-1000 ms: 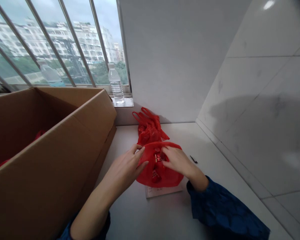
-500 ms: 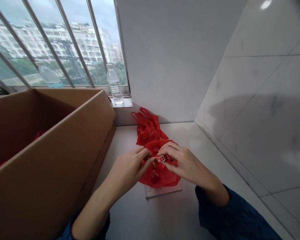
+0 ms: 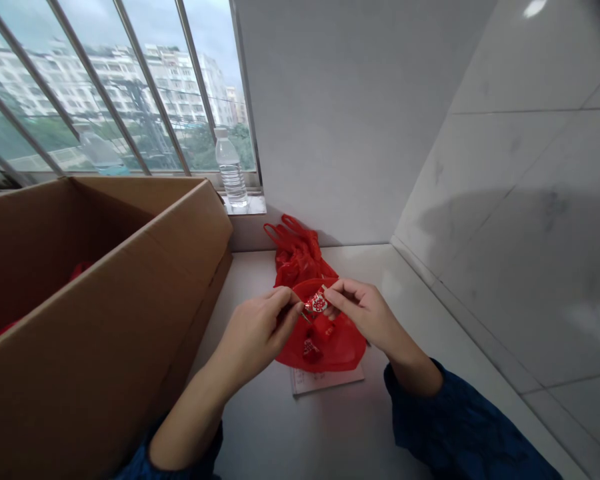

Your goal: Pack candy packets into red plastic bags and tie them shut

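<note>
A cardboard box [image 3: 90, 320], a bottle [image 3: 231, 170], seemingly of water.

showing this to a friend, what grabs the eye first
The open red plastic bag and the red bag behind it on the white counter stand out first, with a small red-and-white packet pinched between the left hand and right hand above them. Next comes the cardboard box filling the left side, then the water bottle on the windowsill behind it.

Red-and-white foil packet [image 3: 317, 303] above red plastic bag [image 3: 343, 350]
</note>
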The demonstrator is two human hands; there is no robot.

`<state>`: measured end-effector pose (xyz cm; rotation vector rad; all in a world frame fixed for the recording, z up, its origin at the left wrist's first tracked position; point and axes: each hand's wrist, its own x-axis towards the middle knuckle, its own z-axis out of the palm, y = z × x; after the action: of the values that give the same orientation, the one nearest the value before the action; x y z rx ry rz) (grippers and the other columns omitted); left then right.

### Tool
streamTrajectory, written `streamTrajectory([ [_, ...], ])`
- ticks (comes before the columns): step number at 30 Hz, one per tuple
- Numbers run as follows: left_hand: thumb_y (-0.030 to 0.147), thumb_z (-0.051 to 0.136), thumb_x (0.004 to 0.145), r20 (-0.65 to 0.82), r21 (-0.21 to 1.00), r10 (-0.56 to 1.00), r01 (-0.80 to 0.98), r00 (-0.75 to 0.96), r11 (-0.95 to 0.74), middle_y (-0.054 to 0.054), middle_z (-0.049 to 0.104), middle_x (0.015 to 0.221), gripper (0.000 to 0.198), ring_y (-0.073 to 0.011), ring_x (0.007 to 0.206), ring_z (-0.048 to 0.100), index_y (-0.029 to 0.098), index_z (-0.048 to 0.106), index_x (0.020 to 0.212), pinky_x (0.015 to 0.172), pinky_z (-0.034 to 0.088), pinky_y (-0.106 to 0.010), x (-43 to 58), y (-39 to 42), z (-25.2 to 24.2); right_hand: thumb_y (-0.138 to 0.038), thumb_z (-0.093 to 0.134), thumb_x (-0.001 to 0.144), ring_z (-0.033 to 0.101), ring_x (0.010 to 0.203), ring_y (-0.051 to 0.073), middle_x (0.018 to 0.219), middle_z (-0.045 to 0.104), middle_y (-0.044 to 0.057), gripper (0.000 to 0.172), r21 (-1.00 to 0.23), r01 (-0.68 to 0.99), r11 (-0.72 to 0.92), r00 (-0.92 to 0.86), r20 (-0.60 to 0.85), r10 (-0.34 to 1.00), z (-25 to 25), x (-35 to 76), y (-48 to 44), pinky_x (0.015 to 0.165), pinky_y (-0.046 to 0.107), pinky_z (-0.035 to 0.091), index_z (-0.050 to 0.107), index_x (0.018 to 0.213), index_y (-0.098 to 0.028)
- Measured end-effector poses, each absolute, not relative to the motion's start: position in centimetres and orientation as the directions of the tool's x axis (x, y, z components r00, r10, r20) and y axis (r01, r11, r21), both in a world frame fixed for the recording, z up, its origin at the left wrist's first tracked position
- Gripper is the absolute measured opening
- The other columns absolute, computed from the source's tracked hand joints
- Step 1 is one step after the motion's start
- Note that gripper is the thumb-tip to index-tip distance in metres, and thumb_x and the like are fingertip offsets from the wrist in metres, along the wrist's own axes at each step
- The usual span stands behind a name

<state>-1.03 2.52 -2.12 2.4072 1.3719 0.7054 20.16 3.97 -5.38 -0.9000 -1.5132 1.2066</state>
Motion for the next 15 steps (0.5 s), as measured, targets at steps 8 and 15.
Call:
streamTrajectory([
  [8, 0.035, 0.042, 0.101, 0.241, 0.453, 0.852, 0.723, 0.464, -0.522, 0.001, 0.062, 0.078, 0.028, -0.0134, 0.066, 0.052, 0.019, 0.052, 0.081, 0.060, 0.031, -0.026, -1.0, 2.5, -2.2, -0.039, 0.062, 0.092, 0.061, 0.060, 0.011, 0.064, 0.063, -0.002, 0.026, -0.977, -0.017, 0.211, -0.224, 0.209, 0.952, -5.9, 19.8, 4.2, 0.060, 0.023, 0.050, 0.063, 0.077, -0.018],
  [15, 0.039, 0.040, 0.101, 0.222, 0.387, 0.875, 0.785, 0.430, -0.484, 0.002, 0.060, 0.074, 0.032, -0.0131, 0.063, 0.050, 0.020, 0.052, 0.078, 0.058, 0.029, -0.026, -1.1, 2.6, -2.0, -0.040, 0.054, 0.096, 0.063, 0.064, 0.014, 0.069, 0.066, 0.000, 0.028, -0.906, 0.290, 0.307, -0.267, 0.232, 0.936, -6.5, 20.3, 4.5, 0.063, 0.026, 0.048, 0.060, 0.079, -0.020],
])
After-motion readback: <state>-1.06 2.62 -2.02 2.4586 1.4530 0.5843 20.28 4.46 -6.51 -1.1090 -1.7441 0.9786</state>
